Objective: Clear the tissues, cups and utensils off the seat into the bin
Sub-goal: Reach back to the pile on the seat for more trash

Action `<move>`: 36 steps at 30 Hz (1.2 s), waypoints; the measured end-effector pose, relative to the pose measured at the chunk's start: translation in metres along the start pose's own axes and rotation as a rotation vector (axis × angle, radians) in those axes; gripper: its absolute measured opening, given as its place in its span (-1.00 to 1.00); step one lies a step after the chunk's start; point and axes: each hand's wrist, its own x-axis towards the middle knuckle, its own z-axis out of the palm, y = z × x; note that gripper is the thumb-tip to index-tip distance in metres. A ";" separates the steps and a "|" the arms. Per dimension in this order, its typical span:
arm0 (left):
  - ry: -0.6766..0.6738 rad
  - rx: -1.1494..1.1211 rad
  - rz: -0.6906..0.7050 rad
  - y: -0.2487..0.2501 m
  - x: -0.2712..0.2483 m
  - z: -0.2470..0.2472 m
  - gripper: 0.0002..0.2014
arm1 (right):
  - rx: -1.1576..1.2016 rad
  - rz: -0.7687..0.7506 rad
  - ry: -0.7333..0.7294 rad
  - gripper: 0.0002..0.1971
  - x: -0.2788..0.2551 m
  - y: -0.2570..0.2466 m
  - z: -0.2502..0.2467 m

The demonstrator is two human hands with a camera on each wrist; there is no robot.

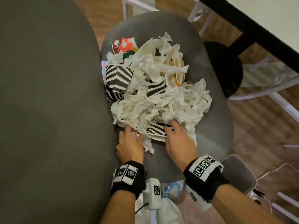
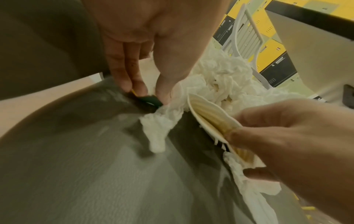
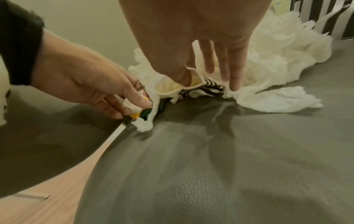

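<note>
Three striped cups (image 1: 118, 80) and perhaps two coloured ones sit among crumpled white tissues (image 1: 161, 104) mid-frame on the grey seat (image 1: 210, 126); left hand (image 1: 129, 146) pinches tissue, right hand (image 1: 179, 141) grips a flattened striped cup (image 1: 156, 129).

Mid-frame, the seat (image 1: 210, 126) carries a heap of tissues (image 1: 161, 101) with cups (image 1: 118, 78) along its left edge. Both hands sit at the heap's lower edge, left hand (image 1: 129, 147) beside right hand (image 1: 179, 143).

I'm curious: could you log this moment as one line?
left hand: pinching tissue | right hand: gripping striped cup | pile on seat
</note>
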 end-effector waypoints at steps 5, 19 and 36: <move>-0.004 -0.051 0.035 0.001 -0.010 -0.010 -0.68 | 0.077 -0.011 0.141 -0.69 -0.020 0.021 -0.010; -0.100 -0.032 0.267 0.027 -0.077 -0.035 -0.82 | 0.395 0.179 0.454 -0.85 -0.106 0.087 -0.018; -0.605 0.236 0.839 0.134 -0.177 0.154 -0.79 | 0.445 0.858 0.391 -0.79 -0.231 0.231 0.043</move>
